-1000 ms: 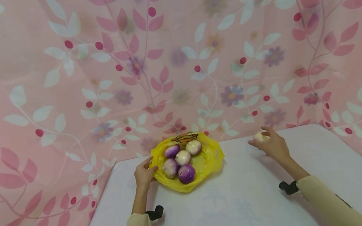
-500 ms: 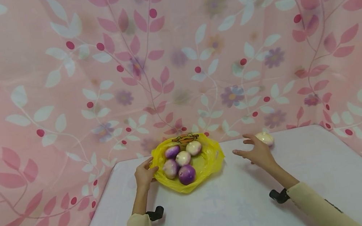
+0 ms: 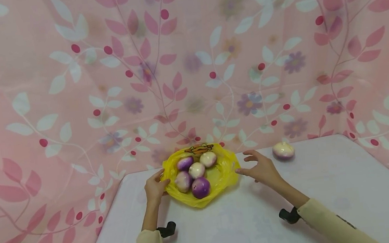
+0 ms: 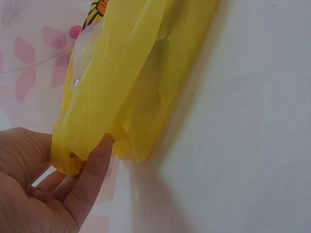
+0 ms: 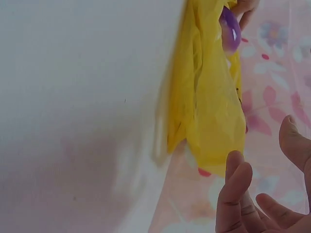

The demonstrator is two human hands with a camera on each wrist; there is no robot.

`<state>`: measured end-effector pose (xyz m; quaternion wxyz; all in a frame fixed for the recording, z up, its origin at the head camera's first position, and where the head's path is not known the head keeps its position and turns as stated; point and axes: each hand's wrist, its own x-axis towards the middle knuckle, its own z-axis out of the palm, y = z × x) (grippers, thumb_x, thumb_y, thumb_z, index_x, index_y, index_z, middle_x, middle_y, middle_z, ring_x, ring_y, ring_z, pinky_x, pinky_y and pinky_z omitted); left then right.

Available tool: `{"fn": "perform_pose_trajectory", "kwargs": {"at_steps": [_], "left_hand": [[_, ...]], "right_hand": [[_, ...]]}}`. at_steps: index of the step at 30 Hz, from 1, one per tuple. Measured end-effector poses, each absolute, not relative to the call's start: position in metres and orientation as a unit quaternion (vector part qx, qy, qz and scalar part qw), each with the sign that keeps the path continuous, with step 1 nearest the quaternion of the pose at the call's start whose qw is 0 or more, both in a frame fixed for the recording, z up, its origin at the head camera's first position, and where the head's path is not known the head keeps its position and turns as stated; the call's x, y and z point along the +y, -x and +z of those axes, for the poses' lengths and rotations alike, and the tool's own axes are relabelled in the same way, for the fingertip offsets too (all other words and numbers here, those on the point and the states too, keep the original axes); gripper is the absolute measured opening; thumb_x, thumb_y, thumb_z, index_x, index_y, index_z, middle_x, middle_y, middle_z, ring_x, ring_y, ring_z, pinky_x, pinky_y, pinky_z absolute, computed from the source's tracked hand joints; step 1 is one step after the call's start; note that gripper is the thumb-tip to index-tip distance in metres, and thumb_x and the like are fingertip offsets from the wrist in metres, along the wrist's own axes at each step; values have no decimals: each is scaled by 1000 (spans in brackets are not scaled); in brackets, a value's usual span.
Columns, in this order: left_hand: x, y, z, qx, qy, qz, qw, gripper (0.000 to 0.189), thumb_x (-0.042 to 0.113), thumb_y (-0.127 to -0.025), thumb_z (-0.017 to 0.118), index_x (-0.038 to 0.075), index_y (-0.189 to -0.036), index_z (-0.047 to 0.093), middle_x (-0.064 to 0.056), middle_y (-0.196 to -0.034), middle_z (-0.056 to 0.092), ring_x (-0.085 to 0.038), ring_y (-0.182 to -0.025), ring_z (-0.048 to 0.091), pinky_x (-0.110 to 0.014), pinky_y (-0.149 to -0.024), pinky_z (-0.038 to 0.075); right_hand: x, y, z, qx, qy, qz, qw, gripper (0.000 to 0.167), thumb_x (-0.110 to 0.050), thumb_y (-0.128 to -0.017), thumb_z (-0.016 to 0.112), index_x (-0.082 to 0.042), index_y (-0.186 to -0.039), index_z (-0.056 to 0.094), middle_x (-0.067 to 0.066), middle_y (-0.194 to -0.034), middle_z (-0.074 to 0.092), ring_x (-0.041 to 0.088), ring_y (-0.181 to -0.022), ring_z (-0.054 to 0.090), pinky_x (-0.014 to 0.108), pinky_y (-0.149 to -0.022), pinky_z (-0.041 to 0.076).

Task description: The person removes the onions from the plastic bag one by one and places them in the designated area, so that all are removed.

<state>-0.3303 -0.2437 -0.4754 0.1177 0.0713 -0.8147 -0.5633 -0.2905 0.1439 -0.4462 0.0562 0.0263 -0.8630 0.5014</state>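
A yellow plastic bag [image 3: 222, 187] lies spread wide in the head view, with several purple-and-white turnips [image 3: 201, 187] inside. At its left edge my left hand [image 3: 155, 188] pinches the plastic; in the left wrist view, thumb and fingers [image 4: 92, 179] have the bag's edge between them. My right hand [image 3: 263, 169] is by the bag's right rim with its fingers spread and nothing in it. Seen from the right wrist, its fingertips come up to the yellow plastic [image 5: 214, 121]; whether they touch it, I cannot tell. A single turnip [image 3: 283, 151] sits on the table behind the right hand.
The white-covered table [image 3: 233, 231] reaches back to a pink leaf-patterned curtain [image 3: 190, 79]. A black wrist camera [image 3: 167, 229] is on the left forearm, another black camera [image 3: 289, 216] on the right.
My right hand has let go of the turnip at the back right, leaving it on the table, and moved left to the bag's right rim. My left hand stays at the bag's edge.
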Motion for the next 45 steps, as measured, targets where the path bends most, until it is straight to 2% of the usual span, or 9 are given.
{"fn": "perform_pose_trajectory", "kwargs": {"at_steps": [5, 12, 16, 24, 31, 38, 45], "left_hand": [[-243, 331, -475, -815, -72, -562, 118, 51, 0, -86, 71, 6, -135, 60, -28, -131, 57, -35, -86, 71, -45, -56, 60], [-243, 331, -475, -812, -74, -567, 115, 51, -1, -86, 71, 6, -136, 60, -27, -131, 57, -36, -87, 71, -45, -56, 60], [-242, 331, -474, -812, -76, -567, 114, 51, -1, -86, 71, 5, -135, 60, -28, -131, 57, -37, -88, 70, -46, -56, 60], [-242, 330, -475, -814, -79, -563, 116, 50, 0, -87, 71, 4, -135, 60, -28, -129, 58, -37, -88, 70, -45, -55, 60], [-243, 330, -475, -815, -78, -563, 117, 50, -1, -86, 71, 5, -135, 60, -27, -130, 58, -37, -88, 70, -43, -54, 60], [-243, 330, -474, -814, -76, -564, 115, 50, 0, -87, 70, 5, -136, 60, -27, -131, 57, -38, -90, 70, -43, -55, 60], [-244, 329, -474, -815, -77, -563, 115, 50, 0, -87, 70, 5, -136, 60, -27, -131, 57, -38, -90, 70, -44, -55, 60]], "right_hand": [[131, 290, -449, -851, -30, 522, 39, 83, -44, -70, 88, -14, -138, 52, 17, -128, 62, 33, -64, 65, 34, -47, 58], [114, 288, -452, -833, -48, 550, 32, 78, -37, -71, 89, -12, -136, 54, 16, -126, 63, 33, -65, 68, 41, -48, 59], [104, 287, -453, -832, -49, 551, 29, 78, -36, -71, 89, -11, -136, 54, 16, -126, 63, 34, -66, 67, 37, -46, 58], [91, 287, -457, -826, -54, 560, 19, 76, -34, -70, 90, -11, -134, 56, 16, -127, 62, 35, -71, 68, 38, -46, 57], [79, 285, -459, -824, -63, 563, 11, 73, -32, -71, 89, -12, -133, 57, 14, -125, 63, 30, -71, 67, 35, -44, 56], [67, 283, -459, -810, -89, 580, 4, 72, -31, -73, 89, -9, -133, 55, 19, -126, 62, 34, -72, 68, 36, -44, 56], [55, 282, -462, -812, -104, 574, -7, 64, -30, -75, 88, -14, -129, 57, 20, -125, 61, 31, -71, 67, 35, -43, 56]]}}
